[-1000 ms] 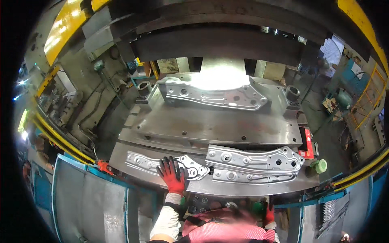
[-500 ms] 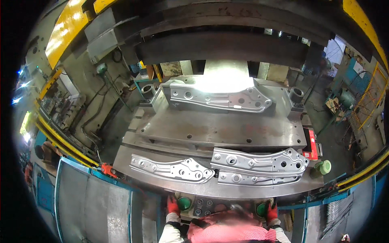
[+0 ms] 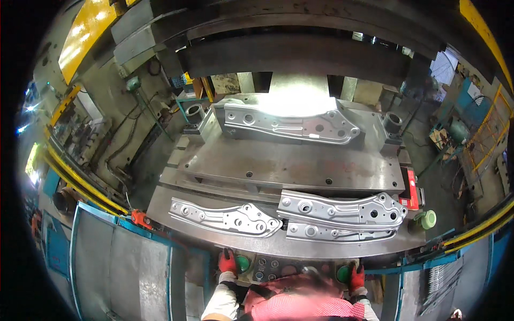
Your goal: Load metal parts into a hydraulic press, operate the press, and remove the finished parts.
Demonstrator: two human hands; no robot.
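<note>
My left hand (image 3: 227, 262), in a red glove, is beside a round green button (image 3: 242, 264) at the left of a control panel (image 3: 267, 268). Its fingers are apart and nothing shows in them. At the panel's other end my right hand (image 3: 357, 279), also red-gloved, lies next to a second green button (image 3: 343, 274) with its fingers stretched out. Beyond the panel, a stamped metal part (image 3: 225, 218) lies on the left of the press bed. Two similar overlapping parts (image 3: 342, 207) lie on the right. Another stamped part (image 3: 292, 125) rests on the die (image 3: 289, 160) under bright light.
The dark upper press beam (image 3: 289, 59) spans the far side. Guide bushings (image 3: 392, 122) stand at the die's corners. A red box (image 3: 410, 190) and a pale green round object (image 3: 428, 219) sit on the right. Yellow rails (image 3: 80, 182) flank the press; a blue-framed metal table (image 3: 123, 262) stands at left.
The whole view has shifted slightly. My left hand's fingers are spread wider and show more fully beside the green button. My right hand's fingers point further upward. The metal parts stay put.
</note>
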